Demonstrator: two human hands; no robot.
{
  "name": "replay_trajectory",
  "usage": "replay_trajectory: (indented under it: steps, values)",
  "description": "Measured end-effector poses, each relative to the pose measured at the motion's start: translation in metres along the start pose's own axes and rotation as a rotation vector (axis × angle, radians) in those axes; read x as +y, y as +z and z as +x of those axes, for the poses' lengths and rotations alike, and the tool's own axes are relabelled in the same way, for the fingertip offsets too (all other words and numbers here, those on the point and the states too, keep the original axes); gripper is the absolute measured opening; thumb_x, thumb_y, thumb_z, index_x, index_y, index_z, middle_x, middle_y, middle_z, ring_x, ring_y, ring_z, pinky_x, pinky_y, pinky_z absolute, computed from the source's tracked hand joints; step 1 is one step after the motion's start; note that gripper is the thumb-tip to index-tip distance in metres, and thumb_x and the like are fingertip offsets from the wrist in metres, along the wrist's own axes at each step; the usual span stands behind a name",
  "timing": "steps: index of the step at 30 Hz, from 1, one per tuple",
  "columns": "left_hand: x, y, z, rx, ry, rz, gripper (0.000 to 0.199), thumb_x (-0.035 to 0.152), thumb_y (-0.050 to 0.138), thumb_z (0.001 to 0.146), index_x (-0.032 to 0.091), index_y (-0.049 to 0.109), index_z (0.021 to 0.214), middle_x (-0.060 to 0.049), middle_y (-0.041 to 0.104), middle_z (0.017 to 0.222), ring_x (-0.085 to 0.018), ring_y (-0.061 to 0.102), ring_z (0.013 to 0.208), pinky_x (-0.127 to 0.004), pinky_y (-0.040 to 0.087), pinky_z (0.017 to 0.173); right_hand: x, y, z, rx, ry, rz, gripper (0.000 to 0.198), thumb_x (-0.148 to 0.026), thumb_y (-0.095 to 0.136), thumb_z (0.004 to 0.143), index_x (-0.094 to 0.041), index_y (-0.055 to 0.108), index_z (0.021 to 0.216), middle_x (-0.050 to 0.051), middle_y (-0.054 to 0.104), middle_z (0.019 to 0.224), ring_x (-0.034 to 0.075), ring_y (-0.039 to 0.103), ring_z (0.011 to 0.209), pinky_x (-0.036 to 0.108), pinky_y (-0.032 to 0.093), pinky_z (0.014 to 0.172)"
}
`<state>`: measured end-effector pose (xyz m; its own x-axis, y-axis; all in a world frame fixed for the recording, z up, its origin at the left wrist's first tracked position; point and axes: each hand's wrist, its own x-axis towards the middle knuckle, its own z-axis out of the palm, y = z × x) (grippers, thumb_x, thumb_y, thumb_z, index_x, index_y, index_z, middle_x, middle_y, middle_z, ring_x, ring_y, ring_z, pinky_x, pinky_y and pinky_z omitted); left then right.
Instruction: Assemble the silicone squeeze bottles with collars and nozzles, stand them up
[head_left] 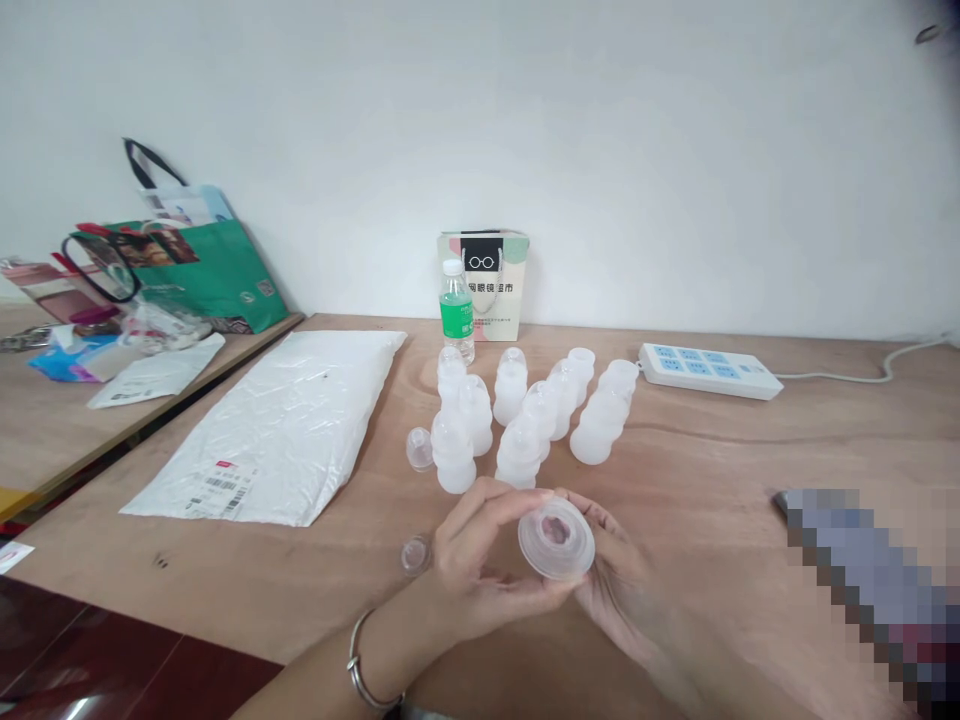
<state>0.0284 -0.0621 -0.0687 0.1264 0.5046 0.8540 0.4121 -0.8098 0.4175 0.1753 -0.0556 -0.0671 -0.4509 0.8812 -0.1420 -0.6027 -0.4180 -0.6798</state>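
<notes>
Between my two hands is a translucent round plastic piece [556,538], its wide rim facing me and a smaller ring at its centre. My left hand [480,555] pinches it from the left, thumb below and fingers above. On the other side my right hand [619,565] grips it, with its fingers partly hidden behind the piece. Just beyond stand several frosted white plastic bottles [454,455] with ridged sides, some under clear domed caps; another bottle [592,430] stands at the right of the group. One loose clear cap [420,449] lies beside them, and a second small clear cap [414,555] is near my left wrist.
A white plastic mailing bag [277,430] lies to the left. Behind the bottles are a green-labelled water bottle [456,315] and a paper bag [506,290]. A power strip [709,370] sits at back right, a pixelated object [862,570] at right, a green bag [210,275] far left.
</notes>
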Motion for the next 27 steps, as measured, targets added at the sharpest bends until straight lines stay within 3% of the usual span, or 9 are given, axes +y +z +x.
replay_trajectory:
  steps: [7,13,17,21,23,27]
  values:
    - [-0.001,-0.004,0.005,-0.004,0.085,0.009,0.058,0.025,0.081,0.067,0.014,0.055,0.118,-0.005,0.066,0.094,-0.015,0.064,0.078,-0.024,0.057,0.067,0.002,0.003,-0.004,0.003,0.083,0.094,0.019,-0.030,0.086,0.063,-0.017,0.075,0.070,-0.002,0.059,0.063,0.006,0.050,0.054,0.013,0.047,0.050]
    - [-0.002,-0.003,0.005,-0.038,-0.034,-0.034,0.055,0.027,0.078,0.069,0.019,0.055,0.118,-0.004,0.063,0.092,-0.016,0.062,0.077,-0.028,0.056,0.068,0.004,0.000,-0.001,0.066,0.012,-0.006,0.023,-0.036,0.084,0.066,-0.017,0.073,0.071,-0.002,0.059,0.064,0.008,0.052,0.058,0.015,0.049,0.053]
    - [-0.004,-0.005,0.011,-0.004,-0.005,-0.073,0.050,0.026,0.075,0.070,0.017,0.055,0.115,-0.007,0.061,0.095,-0.018,0.062,0.084,-0.031,0.056,0.071,-0.003,-0.005,0.001,0.149,-0.106,-0.154,0.030,-0.047,0.071,0.078,-0.019,0.070,0.090,0.002,0.066,0.073,0.012,0.058,0.062,0.021,0.049,0.052]
    - [-0.007,-0.008,0.012,0.017,-0.045,-0.113,0.050,0.026,0.076,0.070,0.018,0.054,0.114,-0.012,0.063,0.107,-0.022,0.064,0.098,-0.037,0.055,0.083,-0.039,-0.042,0.015,0.471,-0.518,-0.274,0.023,-0.043,0.069,0.075,-0.026,0.060,0.087,-0.005,0.057,0.069,0.011,0.052,0.057,0.020,0.045,0.049]
    - [-0.008,-0.009,0.010,0.006,-0.076,-0.166,0.052,0.022,0.075,0.071,0.018,0.051,0.118,-0.012,0.065,0.109,-0.023,0.065,0.101,-0.037,0.055,0.087,-0.065,-0.072,0.028,0.639,-0.691,-0.546,0.028,-0.038,0.070,0.072,-0.029,0.056,0.093,-0.005,0.056,0.080,0.012,0.056,0.069,0.024,0.049,0.060]
    - [-0.007,-0.009,0.006,-0.004,-0.119,-0.184,0.055,0.020,0.076,0.072,0.019,0.050,0.120,-0.011,0.067,0.109,-0.023,0.067,0.099,-0.038,0.056,0.088,-0.106,-0.121,0.060,0.712,-0.637,-0.766,0.057,-0.015,0.085,0.044,-0.024,0.060,0.095,0.002,0.058,0.092,0.021,0.056,0.085,0.036,0.050,0.073]
